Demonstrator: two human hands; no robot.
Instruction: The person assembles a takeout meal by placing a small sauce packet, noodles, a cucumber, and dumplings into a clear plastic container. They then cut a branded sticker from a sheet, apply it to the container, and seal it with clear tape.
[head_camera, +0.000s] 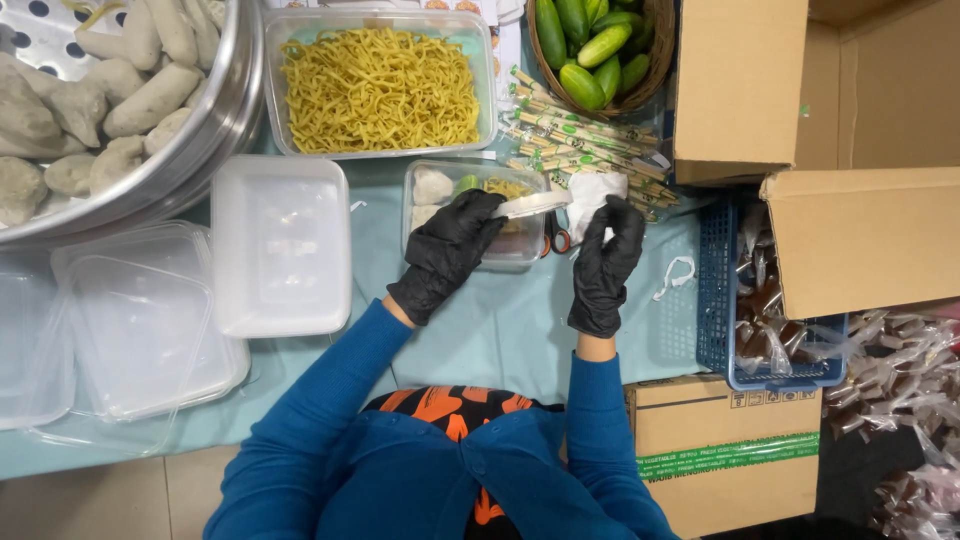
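Plastic tubs (283, 245), noodles (378, 90), cucumbers (590, 50) ring gloved hands (455, 245).

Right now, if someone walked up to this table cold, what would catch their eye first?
Probably the two black-gloved hands at the centre: the left hand rests on a small clear plastic food box, and the right hand pinches something white, perhaps paper. Behind them sits a clear rectangular tub of bright yellow noodles. A woven basket of green cucumbers stands to its right, and a big metal bowl of pale grey dumplings fills the upper left corner.
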